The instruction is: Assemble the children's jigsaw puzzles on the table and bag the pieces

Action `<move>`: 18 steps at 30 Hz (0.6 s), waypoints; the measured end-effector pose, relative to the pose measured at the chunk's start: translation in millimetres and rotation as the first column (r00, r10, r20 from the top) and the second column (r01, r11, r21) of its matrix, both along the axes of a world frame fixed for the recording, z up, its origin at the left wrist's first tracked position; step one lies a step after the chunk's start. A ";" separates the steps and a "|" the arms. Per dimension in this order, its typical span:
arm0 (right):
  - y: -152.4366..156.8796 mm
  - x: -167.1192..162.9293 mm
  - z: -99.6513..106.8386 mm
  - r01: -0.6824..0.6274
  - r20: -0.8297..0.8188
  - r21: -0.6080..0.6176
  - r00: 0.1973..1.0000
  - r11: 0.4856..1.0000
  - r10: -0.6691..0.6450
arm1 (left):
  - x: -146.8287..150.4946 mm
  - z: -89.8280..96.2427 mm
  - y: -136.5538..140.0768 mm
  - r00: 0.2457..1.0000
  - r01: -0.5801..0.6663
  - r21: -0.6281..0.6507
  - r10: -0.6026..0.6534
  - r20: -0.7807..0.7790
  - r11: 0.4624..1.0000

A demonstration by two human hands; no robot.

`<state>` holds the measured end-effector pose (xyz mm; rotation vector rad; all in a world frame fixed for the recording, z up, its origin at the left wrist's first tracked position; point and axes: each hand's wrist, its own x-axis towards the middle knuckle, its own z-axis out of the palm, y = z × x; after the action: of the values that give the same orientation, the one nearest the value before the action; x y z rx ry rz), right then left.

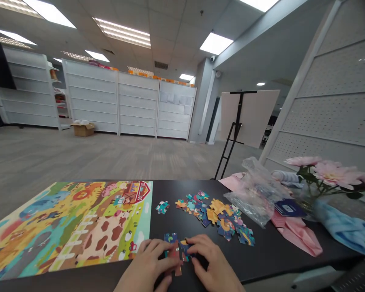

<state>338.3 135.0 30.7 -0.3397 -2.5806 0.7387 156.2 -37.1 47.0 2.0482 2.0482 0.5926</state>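
Between my hands, near the front edge of the black table, sits a small cluster of jigsaw puzzle pieces (170, 237), dark blue and reddish. My left hand (152, 261) has its fingers on the reddish puzzle piece (177, 252), partly covering it. My right hand (211, 259) pinches a dark blue and yellow puzzle piece (185, 248) at the cluster's right side. Farther back lies a loose heap of puzzle pieces (213, 215), some showing yellow-brown backs. A teal piece (162, 207) lies apart, left of the heap.
Colourful picture boards (106, 235) with farm and jungle animals cover the table's left part. On the right lie a clear plastic bag (252, 194), pink cloth (298, 233), a dark blue box (288, 208), blue cloth (343, 225) and pink flowers (334, 174). An easel (234, 134) stands beyond.
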 end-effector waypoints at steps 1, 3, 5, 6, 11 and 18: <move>-0.7 -0.5 0.6 0.003 -0.008 -0.005 1.000 1.000 -0.003 | 0.3 0.8 -0.1 1.000 0.000 0.007 0.000 0.002 1.000; -1.9 -1.1 1.6 0.015 -0.029 -0.008 0.999 1.000 -0.015 | 1.0 2.8 -0.5 1.000 -0.004 0.010 0.004 0.011 1.000; -2.7 -0.9 2.6 0.028 -0.053 -0.003 0.998 1.000 -0.028 | 1.6 4.2 -1.0 1.000 -0.013 -0.007 0.014 0.022 1.000; -3.0 -0.4 3.1 0.028 -0.063 0.001 0.998 1.000 -0.028 | 1.7 4.5 -1.3 0.999 -0.018 -0.018 0.018 0.027 1.000; -4.6 4.1 5.7 -0.015 -0.077 0.024 0.997 1.000 0.017 | 1.6 3.0 -2.5 0.998 -0.028 -0.008 0.028 0.048 1.000; -7.2 4.3 10.4 -0.061 0.037 0.004 0.997 0.998 0.061 | 4.6 4.9 -3.3 0.997 -0.054 -0.020 0.055 0.056 0.998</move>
<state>342.5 127.9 41.2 -0.2761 -2.6380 0.7535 160.8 -40.3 51.9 1.9479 2.0760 0.6314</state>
